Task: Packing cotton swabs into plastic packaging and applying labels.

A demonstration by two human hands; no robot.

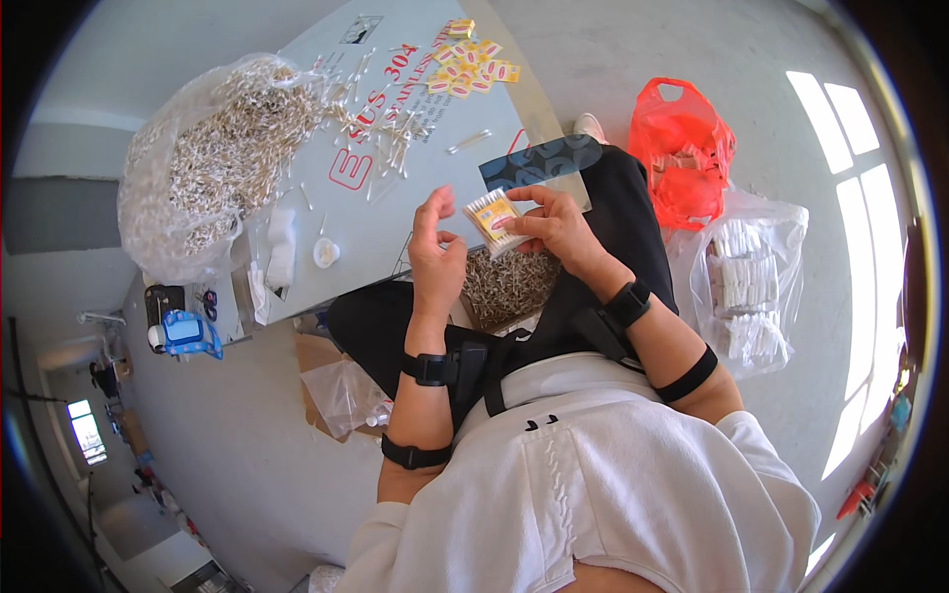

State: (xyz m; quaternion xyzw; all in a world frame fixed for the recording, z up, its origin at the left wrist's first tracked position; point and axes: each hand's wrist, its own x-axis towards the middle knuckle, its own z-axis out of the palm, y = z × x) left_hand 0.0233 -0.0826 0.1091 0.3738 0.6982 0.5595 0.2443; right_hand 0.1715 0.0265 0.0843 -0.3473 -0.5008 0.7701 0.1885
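Over my lap, my right hand [561,229] pinches a small clear pack of cotton swabs [491,218] by its right side. The pack has a yellow label and its white tips show along the upper edge. Just left of it is my left hand [437,247], with bent fingers spread apart and nothing in them. Below both hands, a box of loose swabs [509,285] sits between my legs. On the table [326,232], loose swabs [392,138] lie scattered beside a large clear bag of swabs [232,148]. Yellow cards [473,71] are spread at the far side.
A red plastic bag [682,148] and a clear bag of white packs [743,272] stand on the floor at the right. A small white cup [325,253] is near the table's front edge, scissors [210,303] at its left corner. A cardboard box [331,381] is below.
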